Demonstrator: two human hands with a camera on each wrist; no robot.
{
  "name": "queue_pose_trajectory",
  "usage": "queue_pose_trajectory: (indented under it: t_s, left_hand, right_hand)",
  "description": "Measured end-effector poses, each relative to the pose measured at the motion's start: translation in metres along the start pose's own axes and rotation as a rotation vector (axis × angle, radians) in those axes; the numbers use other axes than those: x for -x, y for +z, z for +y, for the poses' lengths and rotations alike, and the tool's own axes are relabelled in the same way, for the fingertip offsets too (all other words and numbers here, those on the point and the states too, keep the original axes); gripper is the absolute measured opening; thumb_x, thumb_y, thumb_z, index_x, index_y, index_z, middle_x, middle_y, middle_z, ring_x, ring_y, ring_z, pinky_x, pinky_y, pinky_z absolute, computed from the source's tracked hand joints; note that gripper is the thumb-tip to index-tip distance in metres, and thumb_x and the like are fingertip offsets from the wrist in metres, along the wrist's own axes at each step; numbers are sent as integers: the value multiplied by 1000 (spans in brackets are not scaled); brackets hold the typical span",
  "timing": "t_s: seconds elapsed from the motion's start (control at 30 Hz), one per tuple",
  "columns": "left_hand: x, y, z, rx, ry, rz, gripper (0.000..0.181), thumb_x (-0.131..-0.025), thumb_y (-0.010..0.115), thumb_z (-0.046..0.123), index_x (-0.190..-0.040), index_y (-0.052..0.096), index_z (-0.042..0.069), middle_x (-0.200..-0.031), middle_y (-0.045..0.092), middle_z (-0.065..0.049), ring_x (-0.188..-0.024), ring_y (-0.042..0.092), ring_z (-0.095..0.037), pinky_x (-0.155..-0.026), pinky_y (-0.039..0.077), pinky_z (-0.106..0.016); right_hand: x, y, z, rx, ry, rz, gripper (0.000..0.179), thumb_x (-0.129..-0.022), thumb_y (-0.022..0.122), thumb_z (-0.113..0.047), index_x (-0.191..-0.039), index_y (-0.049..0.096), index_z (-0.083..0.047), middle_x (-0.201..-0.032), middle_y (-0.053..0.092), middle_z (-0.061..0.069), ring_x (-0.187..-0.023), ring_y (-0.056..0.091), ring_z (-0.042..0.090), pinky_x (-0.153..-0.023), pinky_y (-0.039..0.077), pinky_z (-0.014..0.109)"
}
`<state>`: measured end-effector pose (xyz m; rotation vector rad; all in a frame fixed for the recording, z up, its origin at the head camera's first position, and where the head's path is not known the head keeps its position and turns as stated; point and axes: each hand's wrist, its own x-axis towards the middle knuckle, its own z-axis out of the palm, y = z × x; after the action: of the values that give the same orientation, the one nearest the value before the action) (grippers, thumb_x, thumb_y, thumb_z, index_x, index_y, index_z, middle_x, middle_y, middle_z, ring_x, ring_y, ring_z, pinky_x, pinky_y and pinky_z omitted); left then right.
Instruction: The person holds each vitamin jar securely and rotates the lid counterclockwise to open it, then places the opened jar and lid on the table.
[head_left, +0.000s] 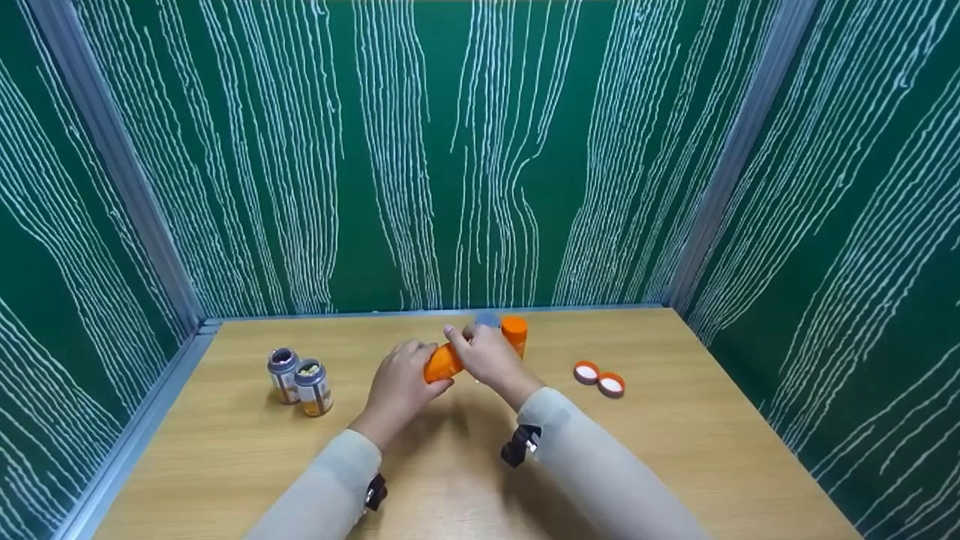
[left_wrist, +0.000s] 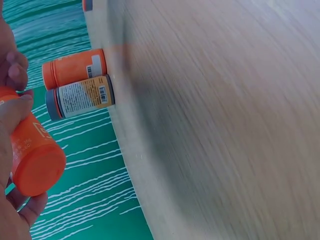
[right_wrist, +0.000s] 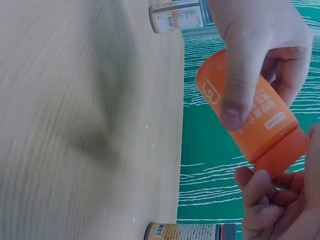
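Where the left hand (head_left: 401,382) gripped: orange bottle (right_wrist: 264,135), probably light, stiff, slick.
Cap (right_wrist: 282,152): was pinched by right hand (head_left: 491,355).
Best hold: seemed mid-body.

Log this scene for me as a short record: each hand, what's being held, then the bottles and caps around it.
Left hand: grips the held orange bottle around its body
Right hand: at the held bottle's cap end, fingers curled
Held bottle: tilted, above the table
Back of table: standing orange bottle beside gray-capped bottle
Left side: two open bottles, upright
Right side: two loose caps, side by side, white insides up
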<state>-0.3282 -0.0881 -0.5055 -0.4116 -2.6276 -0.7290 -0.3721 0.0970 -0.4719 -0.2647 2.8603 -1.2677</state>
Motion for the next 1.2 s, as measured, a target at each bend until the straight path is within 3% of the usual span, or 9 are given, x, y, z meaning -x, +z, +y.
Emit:
queue_pose_trajectory:
  t_s: [0.33,0.6,0.87,1.2]
  left_hand:
    - [1,-2,0,16,-5,-3,54,-92,98,35,-138,78,15,-124,79,-5,-110,69,-25,-110,64,-45]
    - [0,-3,-2,45,12,-31,50,-90,99,37,-130,81,13,-119,82,-5,-102,71,-24,-101,66,-44]
    - [1,-1,-9,161,-19,-52,42,-91,98,35,-123,83,12,-110,81,-3,-92,68,-19,-95,69,-40]
    - [0,-8,-8,88,-21,-56,52,-92,98,37,-137,79,17,-125,80,-2,-107,72,-21,-106,68,-41]
  right_hand:
    - [-1,3,0,-36,37,0,49,-116,58,-58,-117,79,-13,-102,77,5,-91,73,23,-87,66,32]
    - [0,5,3,-84,39,-17,42,-116,60,-50,-111,80,-14,-101,79,3,-91,74,23,-88,67,32]
    - [-1,6,4,-46,-107,1,36,-112,66,-46,-108,82,-14,-99,79,2,-87,73,21,-86,69,32]
    - [0,-3,10,-62,-200,-47,32,-114,66,-45,-117,80,-15,-107,79,2,-95,73,21,-92,70,37]
